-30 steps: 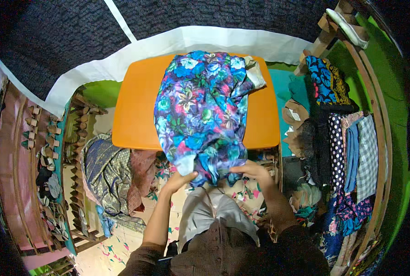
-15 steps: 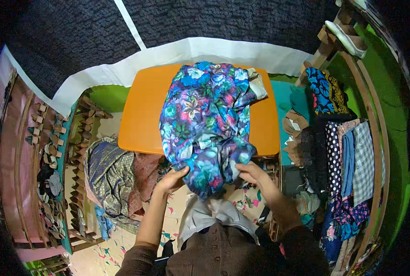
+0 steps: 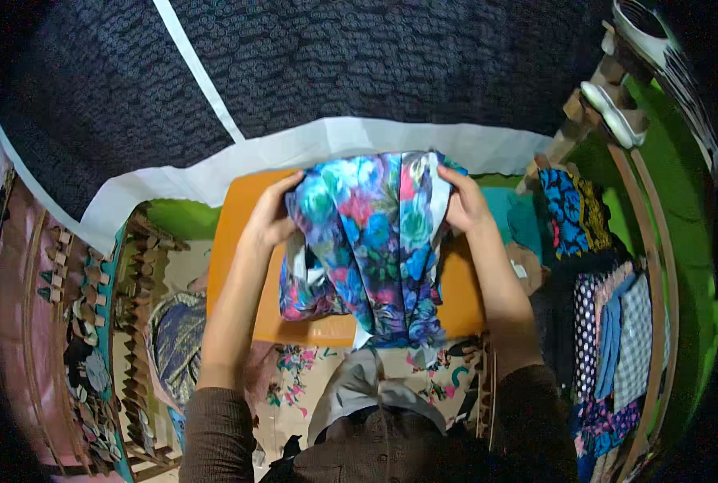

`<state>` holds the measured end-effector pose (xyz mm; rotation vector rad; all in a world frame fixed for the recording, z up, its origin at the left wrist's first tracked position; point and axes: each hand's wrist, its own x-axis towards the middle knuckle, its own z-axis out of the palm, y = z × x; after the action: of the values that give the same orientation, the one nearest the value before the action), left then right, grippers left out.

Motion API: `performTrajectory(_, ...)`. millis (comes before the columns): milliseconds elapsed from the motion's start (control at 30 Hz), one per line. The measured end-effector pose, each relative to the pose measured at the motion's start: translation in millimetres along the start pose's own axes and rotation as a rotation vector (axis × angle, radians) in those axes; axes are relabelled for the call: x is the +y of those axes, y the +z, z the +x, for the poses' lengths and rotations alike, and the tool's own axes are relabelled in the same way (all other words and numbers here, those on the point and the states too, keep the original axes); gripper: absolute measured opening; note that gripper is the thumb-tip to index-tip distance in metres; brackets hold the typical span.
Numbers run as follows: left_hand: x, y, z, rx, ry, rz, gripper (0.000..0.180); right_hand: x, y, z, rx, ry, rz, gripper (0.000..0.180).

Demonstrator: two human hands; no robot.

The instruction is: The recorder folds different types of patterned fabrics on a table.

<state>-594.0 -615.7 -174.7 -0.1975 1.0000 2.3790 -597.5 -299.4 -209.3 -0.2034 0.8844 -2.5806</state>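
A blue, purple and pink floral cloth [image 3: 375, 233], perhaps a garment, is held up by its far edge over the orange table [image 3: 238, 266]. My left hand [image 3: 277, 211] is closed on its upper left corner, the thumb lying along the edge. At the opposite corner, beside a pale strip, my right hand [image 3: 462, 201] pinches the cloth. Its middle hangs down in folds toward me, and the lower end falls by the table's near edge. More of the same cloth bunches on the table at the left, partly covered.
A rack with folded fabrics [image 3: 608, 338] stands on the right, with a teal surface [image 3: 504, 211] beside the table. On the left are a pegged wooden rack [image 3: 137, 338] and a heap of dark patterned cloth [image 3: 180, 342]. Colourful scraps [image 3: 294, 374] litter the floor.
Both hands have moved up and away from me, from the table's near side to its far part. The floral cloth, earlier spread over the table, is now lifted and drawn up between them.
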Motion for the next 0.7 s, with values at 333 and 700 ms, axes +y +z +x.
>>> performTrajectory(333, -75, -58, 79, 0.330, 0.753, 1.612, 0.065, 121, -92, 59, 0.808, -0.406, -1.649, 0.057)
performTrajectory(700, -138, -78, 26, -0.214, 0.555, 2.166, 0.064, 159, -57, -45, 0.060, -0.363, -2.049, 0.048)
